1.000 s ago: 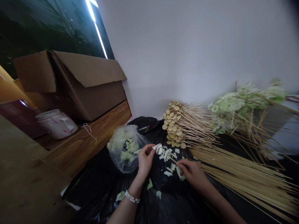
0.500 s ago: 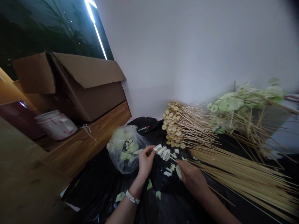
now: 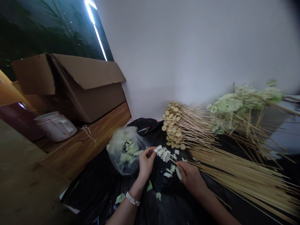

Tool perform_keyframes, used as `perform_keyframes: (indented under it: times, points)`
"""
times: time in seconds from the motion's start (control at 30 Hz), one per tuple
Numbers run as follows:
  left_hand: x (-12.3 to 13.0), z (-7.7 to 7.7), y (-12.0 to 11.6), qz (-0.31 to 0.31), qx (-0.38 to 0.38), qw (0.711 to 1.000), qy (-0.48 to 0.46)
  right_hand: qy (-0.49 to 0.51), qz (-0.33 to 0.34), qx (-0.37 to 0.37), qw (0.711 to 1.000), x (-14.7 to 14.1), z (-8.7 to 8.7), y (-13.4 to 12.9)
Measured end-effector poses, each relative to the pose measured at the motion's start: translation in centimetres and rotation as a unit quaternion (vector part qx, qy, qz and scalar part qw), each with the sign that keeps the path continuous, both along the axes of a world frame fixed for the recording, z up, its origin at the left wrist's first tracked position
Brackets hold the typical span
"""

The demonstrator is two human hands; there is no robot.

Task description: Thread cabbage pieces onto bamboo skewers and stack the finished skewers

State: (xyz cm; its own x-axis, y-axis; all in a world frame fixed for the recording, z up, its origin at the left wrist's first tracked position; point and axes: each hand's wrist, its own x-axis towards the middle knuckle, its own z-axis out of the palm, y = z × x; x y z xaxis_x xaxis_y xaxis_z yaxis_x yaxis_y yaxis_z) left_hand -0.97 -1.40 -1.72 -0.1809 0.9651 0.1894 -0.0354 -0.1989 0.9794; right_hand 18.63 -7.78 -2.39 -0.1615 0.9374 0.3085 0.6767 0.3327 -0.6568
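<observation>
Pale cabbage pieces (image 3: 163,153) are threaded on a thin wooden skewer (image 3: 172,160) between my two hands. My left hand (image 3: 146,161) pinches the leaf at the far left end of these pieces. The bare part of the skewer runs into my right hand (image 3: 190,175), whose fingers are closed around it. Left of my left hand sits a clear plastic bag (image 3: 126,150) with cabbage leaves in it. Loose cabbage scraps (image 3: 167,175) lie on the black plastic sheet (image 3: 164,209) below the skewer.
Skewers with round pale slices (image 3: 173,125) are stacked by the wall. Right of them are cabbage skewers (image 3: 231,104) and a wide spread of bare skewers (image 3: 243,178). A cardboard box (image 3: 93,97) and a white tub (image 3: 56,126) stand on a wooden ledge (image 3: 70,154) at the left.
My right hand has shifted very slightly to the left. Both hands keep their hold, and the view has moved a little.
</observation>
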Motion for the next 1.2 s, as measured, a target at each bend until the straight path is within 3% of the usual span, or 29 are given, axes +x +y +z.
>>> perform_keyframes:
  times: [0.13,0.3,0.67,0.77,0.83,0.9,1.03,1.2]
  points:
    - [0.0,0.1,0.0,-0.001,-0.001,1.000,0.000,-0.017,-0.005,0.020,1.000,-0.1,0.1,-0.3]
    - [-0.1,0.2,-0.1,-0.011,0.000,1.000,0.003,0.079,0.031,-0.102,0.991,0.3,0.6,0.4]
    - [0.2,0.4,-0.1,-0.050,0.027,0.998,-0.009,0.339,0.029,-0.226,0.913,0.8,2.4,1.3]
    - [0.3,0.6,-0.4,-0.123,-0.013,0.992,0.025,0.373,0.035,-0.207,0.904,0.3,2.8,1.2]
    - [0.4,0.6,-0.7,-0.215,-0.051,0.975,0.026,0.381,0.046,-0.205,0.900,-0.5,2.5,1.0]
    - [0.6,0.5,-1.0,-0.267,-0.082,0.960,0.007,0.375,0.061,-0.207,0.902,-1.5,2.0,0.6]
    - [0.9,0.3,-1.1,-0.224,-0.121,0.962,-0.099,0.348,0.061,-0.189,0.916,-2.7,1.2,-0.6]
    - [0.6,0.4,-0.7,-0.189,-0.146,0.944,-0.227,0.256,0.075,-0.198,0.943,-1.8,0.8,-2.6]
